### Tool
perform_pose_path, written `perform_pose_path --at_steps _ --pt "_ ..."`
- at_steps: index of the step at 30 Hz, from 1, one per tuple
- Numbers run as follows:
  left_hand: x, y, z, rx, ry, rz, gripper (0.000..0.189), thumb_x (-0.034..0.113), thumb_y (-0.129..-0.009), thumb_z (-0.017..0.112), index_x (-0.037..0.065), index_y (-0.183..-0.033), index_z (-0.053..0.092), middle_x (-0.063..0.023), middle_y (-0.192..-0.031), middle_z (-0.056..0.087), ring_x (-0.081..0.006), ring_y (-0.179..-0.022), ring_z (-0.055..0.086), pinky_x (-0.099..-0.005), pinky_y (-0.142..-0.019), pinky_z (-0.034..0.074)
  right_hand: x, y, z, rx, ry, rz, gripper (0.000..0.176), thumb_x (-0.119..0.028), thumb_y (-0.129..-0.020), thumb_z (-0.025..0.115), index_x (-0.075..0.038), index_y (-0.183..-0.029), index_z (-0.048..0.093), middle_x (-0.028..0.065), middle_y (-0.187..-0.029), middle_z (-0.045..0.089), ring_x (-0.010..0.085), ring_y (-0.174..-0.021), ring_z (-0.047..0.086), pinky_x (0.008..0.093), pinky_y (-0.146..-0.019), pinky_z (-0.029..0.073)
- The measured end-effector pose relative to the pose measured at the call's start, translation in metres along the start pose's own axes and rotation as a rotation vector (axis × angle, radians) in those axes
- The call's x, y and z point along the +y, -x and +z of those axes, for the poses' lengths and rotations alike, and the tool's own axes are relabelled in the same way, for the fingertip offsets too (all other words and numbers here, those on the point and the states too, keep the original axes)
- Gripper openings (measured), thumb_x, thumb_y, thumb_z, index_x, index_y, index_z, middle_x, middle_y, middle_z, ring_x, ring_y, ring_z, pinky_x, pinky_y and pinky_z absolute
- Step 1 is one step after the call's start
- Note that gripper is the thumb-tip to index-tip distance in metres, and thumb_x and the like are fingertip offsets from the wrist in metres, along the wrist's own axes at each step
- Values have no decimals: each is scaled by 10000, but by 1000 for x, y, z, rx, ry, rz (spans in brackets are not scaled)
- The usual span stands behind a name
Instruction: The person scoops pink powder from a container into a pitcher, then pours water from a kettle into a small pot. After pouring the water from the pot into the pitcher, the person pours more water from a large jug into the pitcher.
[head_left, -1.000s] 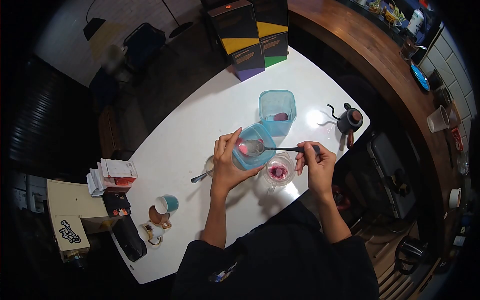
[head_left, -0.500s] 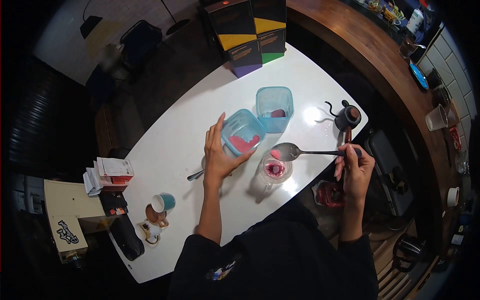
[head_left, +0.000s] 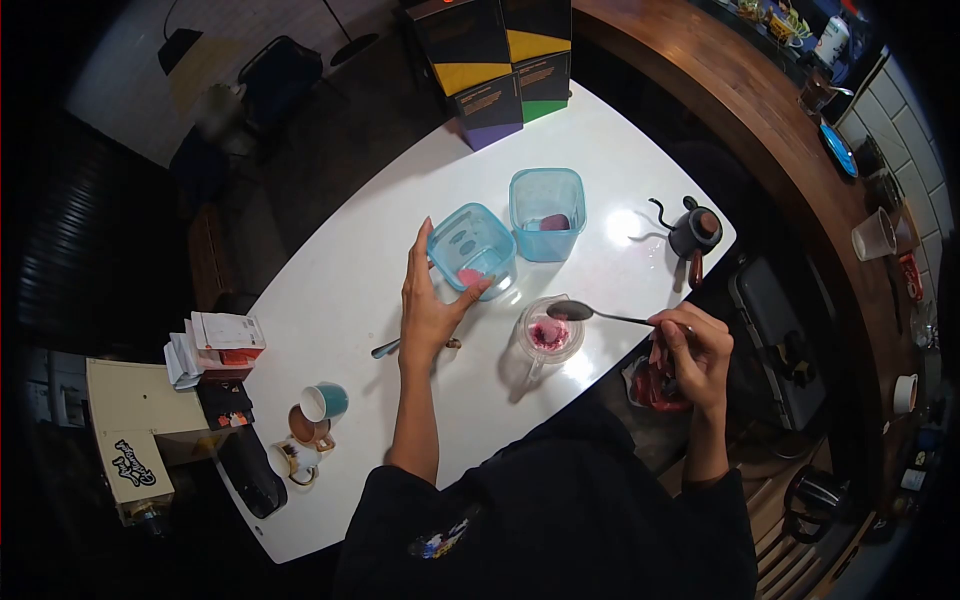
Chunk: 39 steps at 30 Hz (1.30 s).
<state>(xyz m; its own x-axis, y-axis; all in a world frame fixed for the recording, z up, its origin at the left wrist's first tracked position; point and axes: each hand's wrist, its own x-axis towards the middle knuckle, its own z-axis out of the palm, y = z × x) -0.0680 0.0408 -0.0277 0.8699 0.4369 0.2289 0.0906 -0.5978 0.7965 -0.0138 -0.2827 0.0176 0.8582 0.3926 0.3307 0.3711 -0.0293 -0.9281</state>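
My left hand [head_left: 430, 315] is wrapped round a light-blue plastic container [head_left: 472, 240] with some pink powder in its near corner. In my right hand [head_left: 693, 350] is a dark spoon [head_left: 572, 311], held by its handle, its bowl over the rim of a clear glass jug [head_left: 540, 355]. Inside the jug lies pink and dark-red matter. A second light-blue container [head_left: 547, 190] stands behind, holding a pinkish piece at its bottom. Another utensil's handle [head_left: 386, 349] sticks out on the table left of my left wrist.
On the white table [head_left: 400, 220], a dark gooseneck kettle [head_left: 696, 233] stands at right and boxes [head_left: 490, 100] at the back. Cups [head_left: 325, 403], a mug [head_left: 300, 460] and a dark case [head_left: 252, 473] sit at left. A wooden counter [head_left: 760, 140] curves along the right.
The pink powder on the spoon has gone, and the spoon is tilted over the jug. My left hand has moved the container slightly left and back, and its powder has shifted.
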Motion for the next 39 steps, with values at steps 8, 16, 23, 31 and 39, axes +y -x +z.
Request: perform_pose_path --at_steps 8,16,23,31,39 --pt "-4 2 -1 -14 65 74 1070 315 -669 893 82 -1511 275 -206 -1478 395 -345 -1308 482 -466 -1069 434 -1 -1 -4 -21 72 -46 136 41 -911 552 84 -902 680 87 -688 594 122 -550 603 233 -500 431" --pt "-3 3 -1 -73 232 -51 1029 244 -709 868 80 -1516 252 -184 -1533 308 -357 -1403 351 -521 -1123 368 17 -3 -3 309 -303 70 231 -132 -1014 516 69 -1006 632 115 -726 628 109 -484 562 222 -442 434" --pt "-7 5 5 -29 270 -12 1017 227 -699 880 75 -1506 280 -206 -1482 388 -346 -1337 450 -498 -1098 409 35 -36 13 420 -492 12 228 -123 -1014 504 69 -1036 625 116 -729 613 126 -507 565 230 -457 429" --pt "-17 3 13 -11 326 35 992 184 -709 870 67 -1505 289 -191 -1502 364 -326 -1353 431 -492 -1104 396 56 -81 33 235 -422 41 203 -105 -995 548 77 -1042 626 132 -769 632 155 -591 616 257 -516 491" --pt "-8 8 10 101 89 139 929 230 -719 858 37 -1471 348 -222 -1520 343 -353 -1381 398 -482 -1116 363 75 -108 61 36 -324 144 176 -98 -958 626 68 -1016 634 87 -757 624 113 -573 613 212 -485 479"
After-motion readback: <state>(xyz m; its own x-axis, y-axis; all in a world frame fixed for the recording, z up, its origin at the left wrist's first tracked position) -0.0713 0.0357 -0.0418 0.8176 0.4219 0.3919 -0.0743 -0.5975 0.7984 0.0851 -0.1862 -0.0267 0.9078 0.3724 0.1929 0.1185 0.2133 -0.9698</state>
